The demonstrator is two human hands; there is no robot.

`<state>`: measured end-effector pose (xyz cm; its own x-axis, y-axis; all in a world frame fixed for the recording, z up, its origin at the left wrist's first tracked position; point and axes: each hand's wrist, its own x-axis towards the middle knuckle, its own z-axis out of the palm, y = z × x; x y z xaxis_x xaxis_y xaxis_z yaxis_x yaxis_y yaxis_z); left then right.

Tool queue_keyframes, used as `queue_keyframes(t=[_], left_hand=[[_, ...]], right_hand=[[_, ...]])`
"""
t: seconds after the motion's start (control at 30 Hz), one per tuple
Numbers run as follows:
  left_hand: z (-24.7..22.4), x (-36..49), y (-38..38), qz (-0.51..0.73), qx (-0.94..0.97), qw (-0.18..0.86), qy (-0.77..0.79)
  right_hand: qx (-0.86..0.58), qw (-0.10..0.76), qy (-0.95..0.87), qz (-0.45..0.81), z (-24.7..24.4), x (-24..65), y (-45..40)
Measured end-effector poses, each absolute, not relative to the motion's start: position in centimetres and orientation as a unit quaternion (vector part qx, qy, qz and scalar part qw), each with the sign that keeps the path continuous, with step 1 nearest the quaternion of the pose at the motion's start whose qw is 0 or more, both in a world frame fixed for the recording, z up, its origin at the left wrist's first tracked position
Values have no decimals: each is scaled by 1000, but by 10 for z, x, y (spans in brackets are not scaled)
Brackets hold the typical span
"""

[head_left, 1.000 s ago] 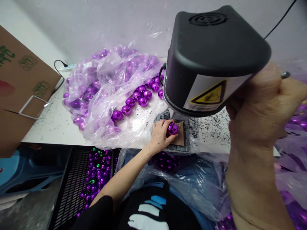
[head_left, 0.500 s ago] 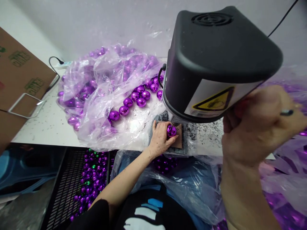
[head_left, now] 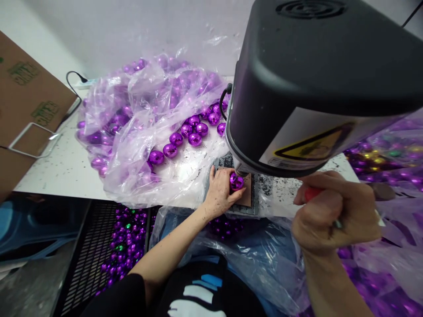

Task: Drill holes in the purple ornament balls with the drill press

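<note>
My left hand [head_left: 220, 190] holds a shiny purple ball [head_left: 236, 181] between thumb and fingers. The ball rests on a brown pad [head_left: 246, 198] on the machine's base, directly beneath the tip of a black press machine [head_left: 280, 97]. To the right, my right hand [head_left: 333, 211] is closed around a red-ended handle [head_left: 312, 193] beside the machine's head. A yellow warning label shows on the housing.
Purple balls [head_left: 194, 139] lie left of the machine, many under clear plastic [head_left: 132, 149]. A cardboard box [head_left: 29, 101] stands far left. Below the table [head_left: 49, 176] is a black crate [head_left: 87, 246] with purple and green balls. More bagged balls [head_left: 380, 277] are at right.
My right hand has come down with the handle, and the machine's head looks lower and larger. My left hand stays in place on the ball.
</note>
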<state>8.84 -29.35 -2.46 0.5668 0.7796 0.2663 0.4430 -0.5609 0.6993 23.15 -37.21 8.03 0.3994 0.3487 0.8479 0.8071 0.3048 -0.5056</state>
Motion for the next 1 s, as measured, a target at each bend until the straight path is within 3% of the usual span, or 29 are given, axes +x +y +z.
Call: queue_keyframes(t=[0.5,1.0], left_hand=[[-27,89,-293,288,825,312,374],[-26,90,-293,293,850,246,363]], right_hand=[[-486,716,-454,-210,57,220,-357],[-473,738,-438,-199,36,216,-351]])
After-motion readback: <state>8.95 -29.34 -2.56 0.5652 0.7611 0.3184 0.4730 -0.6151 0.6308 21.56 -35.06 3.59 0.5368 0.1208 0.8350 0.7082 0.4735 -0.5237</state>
